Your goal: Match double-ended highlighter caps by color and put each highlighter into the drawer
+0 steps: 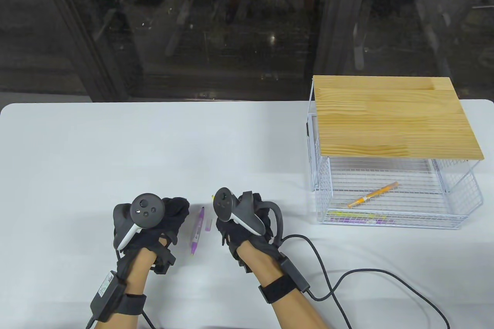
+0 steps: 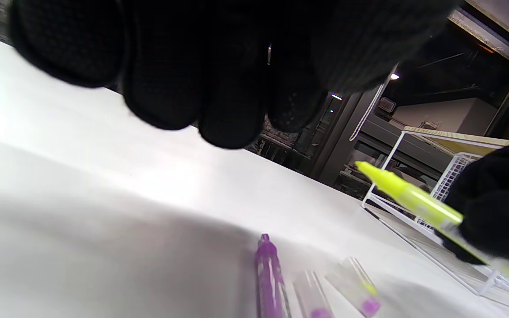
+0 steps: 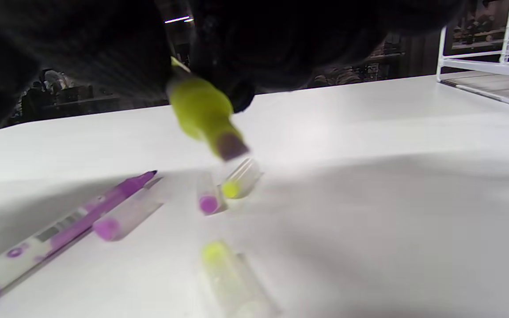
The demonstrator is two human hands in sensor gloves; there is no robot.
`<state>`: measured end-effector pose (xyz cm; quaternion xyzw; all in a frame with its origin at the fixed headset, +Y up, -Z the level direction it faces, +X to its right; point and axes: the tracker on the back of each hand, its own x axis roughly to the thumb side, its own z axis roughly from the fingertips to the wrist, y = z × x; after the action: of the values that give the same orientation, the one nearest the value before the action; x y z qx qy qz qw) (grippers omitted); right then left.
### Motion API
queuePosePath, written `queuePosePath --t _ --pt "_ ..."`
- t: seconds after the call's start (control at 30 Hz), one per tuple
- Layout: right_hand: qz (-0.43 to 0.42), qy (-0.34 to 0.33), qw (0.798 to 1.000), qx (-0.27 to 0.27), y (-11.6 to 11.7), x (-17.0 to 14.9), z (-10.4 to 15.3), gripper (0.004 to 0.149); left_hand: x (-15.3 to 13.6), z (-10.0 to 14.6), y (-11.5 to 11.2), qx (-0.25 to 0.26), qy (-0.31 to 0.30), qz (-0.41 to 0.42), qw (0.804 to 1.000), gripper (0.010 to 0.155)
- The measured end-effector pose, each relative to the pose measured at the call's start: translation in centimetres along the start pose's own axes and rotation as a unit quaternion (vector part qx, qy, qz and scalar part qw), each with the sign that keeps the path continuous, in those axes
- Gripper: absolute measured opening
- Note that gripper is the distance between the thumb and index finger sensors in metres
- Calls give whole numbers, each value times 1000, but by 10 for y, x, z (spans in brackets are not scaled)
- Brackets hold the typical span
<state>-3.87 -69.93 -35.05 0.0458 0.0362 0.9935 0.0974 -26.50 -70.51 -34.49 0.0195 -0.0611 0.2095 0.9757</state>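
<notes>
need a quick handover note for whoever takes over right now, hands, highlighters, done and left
Right hand: holds the yellow highlighter, both tips bare.
Left hand: holds nothing, fingers hang loosely above the table.
Table: purple highlighter lies uncapped between the hands; two purple-ended caps and two yellow-ended caps lie loose beside it.
Drawer: pulled open, orange highlighter inside; more seem to lie at its front edge.
Left: cap yellow and purple by colour, put both in the drawer.
</notes>
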Motion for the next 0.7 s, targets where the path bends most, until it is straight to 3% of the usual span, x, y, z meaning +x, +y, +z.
queuePosePath --t 0.47,0.7 --pt "-18 -20 999 -46 -30 -48 8 47 0 0 -1 -4 -2 3 1000 47" --pt "-44 -39 996 -63 -18 -77 16 45 0 0 -3 -10 -2 -2 1000 47"
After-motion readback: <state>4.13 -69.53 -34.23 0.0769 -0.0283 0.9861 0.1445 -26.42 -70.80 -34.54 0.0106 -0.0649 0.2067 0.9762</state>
